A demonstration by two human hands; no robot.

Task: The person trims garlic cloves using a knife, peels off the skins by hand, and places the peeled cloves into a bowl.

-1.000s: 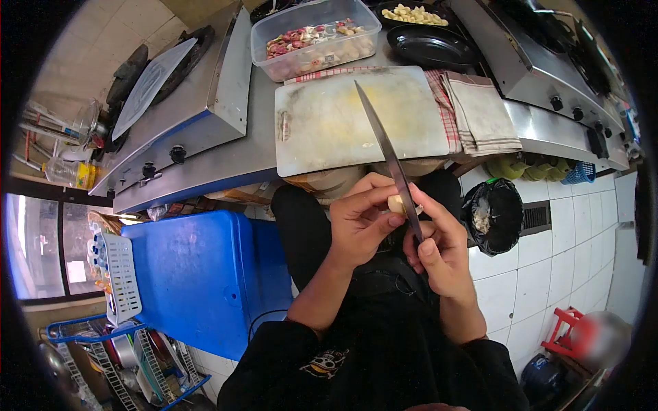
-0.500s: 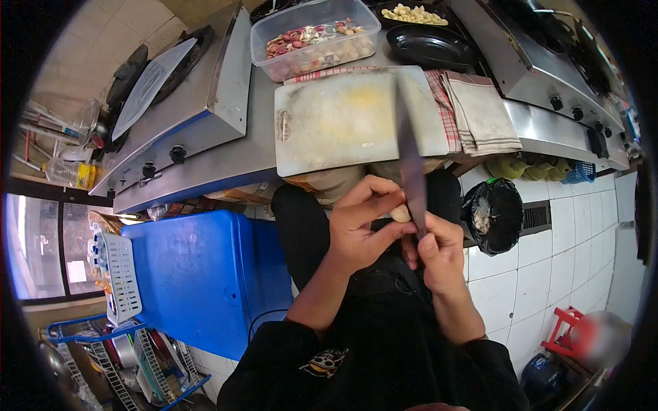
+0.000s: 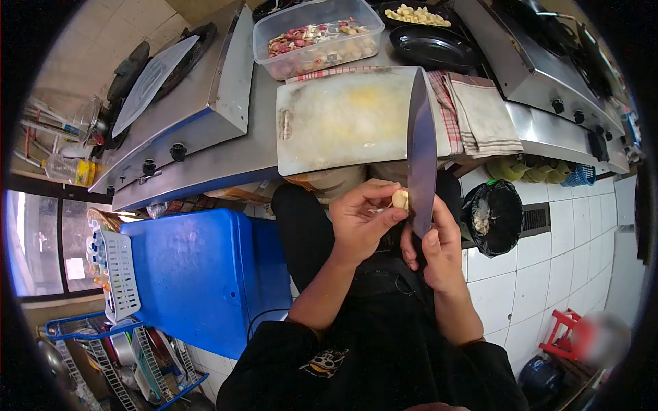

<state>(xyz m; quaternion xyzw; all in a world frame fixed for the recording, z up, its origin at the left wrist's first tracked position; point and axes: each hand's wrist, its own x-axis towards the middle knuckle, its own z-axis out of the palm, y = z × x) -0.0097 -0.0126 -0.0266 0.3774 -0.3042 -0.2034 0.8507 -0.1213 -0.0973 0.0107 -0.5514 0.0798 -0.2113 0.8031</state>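
My left hand (image 3: pixel 365 220) pinches a pale garlic clove (image 3: pixel 400 199) between thumb and fingertips, above my lap. Close beside it, my right hand (image 3: pixel 441 248) grips a large kitchen knife (image 3: pixel 422 154), its broad blade pointing away from me, upright in view. The blade's lower part is right at the clove; whether it cuts into it I cannot tell. The knife's handle is hidden in my fingers. Beyond my hands lies a stained white cutting board (image 3: pixel 343 130), partly covered by the blade.
A clear plastic tub (image 3: pixel 319 65) holds red-skinned and pale bulbs. Near it are a black plate (image 3: pixel 435 46) and a dish of peeled cloves (image 3: pixel 417 15). Folded cloths (image 3: pixel 483 113) lie right of the board. A black-bagged bin (image 3: pixel 495 233) stands at right, a blue cooler box (image 3: pixel 185 274) at left.
The knife blade has turned so its broad side shows more, and its tip has shifted right. The clove has risen slightly in my left fingers.
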